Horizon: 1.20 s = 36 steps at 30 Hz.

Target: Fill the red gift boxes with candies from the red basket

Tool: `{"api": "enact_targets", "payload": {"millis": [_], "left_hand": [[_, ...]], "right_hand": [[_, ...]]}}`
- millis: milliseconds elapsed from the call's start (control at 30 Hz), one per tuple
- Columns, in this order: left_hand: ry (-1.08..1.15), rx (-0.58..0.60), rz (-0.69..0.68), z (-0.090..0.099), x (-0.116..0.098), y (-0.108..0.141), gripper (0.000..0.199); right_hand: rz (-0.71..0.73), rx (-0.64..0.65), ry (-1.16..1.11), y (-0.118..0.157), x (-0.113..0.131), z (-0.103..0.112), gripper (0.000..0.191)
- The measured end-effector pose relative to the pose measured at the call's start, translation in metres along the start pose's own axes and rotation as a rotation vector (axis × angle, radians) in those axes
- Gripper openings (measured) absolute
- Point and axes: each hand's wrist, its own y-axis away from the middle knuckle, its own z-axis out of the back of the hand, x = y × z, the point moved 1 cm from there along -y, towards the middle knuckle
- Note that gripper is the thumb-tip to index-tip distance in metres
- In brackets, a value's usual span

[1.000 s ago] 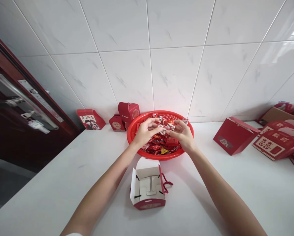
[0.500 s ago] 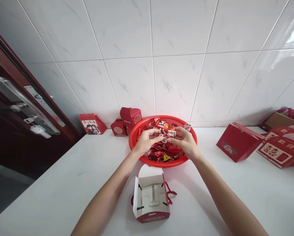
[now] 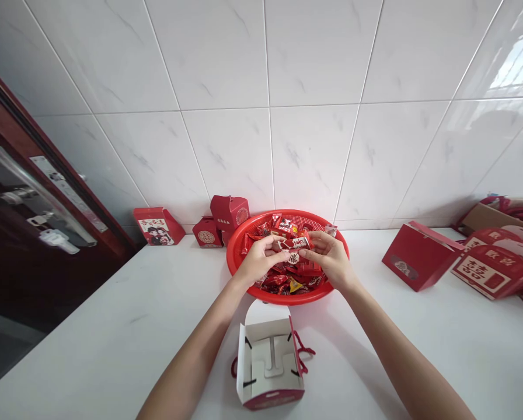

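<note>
At centre, a red-and-white wrapped sweet [image 3: 291, 244] is apparently being picked out over the red plastic basket [image 3: 288, 300].
Left hand [image 3: 257, 259] and right hand [image 3: 334, 262] pinch its ends; moving it calls for light, matched grips. Lower centre: open white-lined red cardboard box [image 3: 275, 400].

Glossy, smooth, faintly reflective: white wall tiles with grey veining [image 3: 226, 52]. Smooth plastic, light sheen: red oval perforated basket [image 3: 292, 300]. Shiny, film-like: small red-and-white wrapped sweet [image 3: 293, 244]; crinkled and glinting on red wrapped sweets [image 3: 275, 280]. Folded paperboard, matt white within: open red box [image 3: 261, 344], with dark red cord handle [image 3: 303, 350], textured. Smooth, soft sheen: white surface [image 3: 134, 350]. Silvery metal: long door lock plate [image 3: 20, 172]. Matt cardboard: brown carton [image 3: 491, 219].
</note>
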Motion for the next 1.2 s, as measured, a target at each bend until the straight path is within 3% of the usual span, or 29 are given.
{"api": "enact_targets", "payload": {"millis": [400, 533, 633, 767, 900, 1200], "left_hand": [[0.014, 0.046, -0.005, -0.004, -0.002, 0.000, 0.056], [-0.022, -0.004, 0.010, 0.000, 0.002, -0.002, 0.054], [-0.047, 0.029, 0.001, 0.011, 0.004, -0.008, 0.045], [-0.482, 0.239, 0.001, 0.024, 0.005, -0.024, 0.033], [-0.863, 0.437, -0.007, 0.024, 0.007, -0.046, 0.028], [-1.131, 0.522, -0.009, 0.001, 0.025, -0.079, 0.041]], "right_hand": [[-0.054, 0.035, -0.049, 0.000, -0.001, 0.001, 0.043], [-0.055, -0.070, -0.097, -0.001, -0.003, 0.002, 0.047], [-0.026, -0.184, -0.132, -0.003, -0.004, 0.004, 0.050], [0.003, -0.242, -0.149, -0.004, -0.005, 0.005, 0.048], [0.006, -0.251, -0.137, -0.004, -0.006, 0.004, 0.045], [0.000, -0.236, -0.127, -0.002, -0.004, 0.004, 0.046]]}}
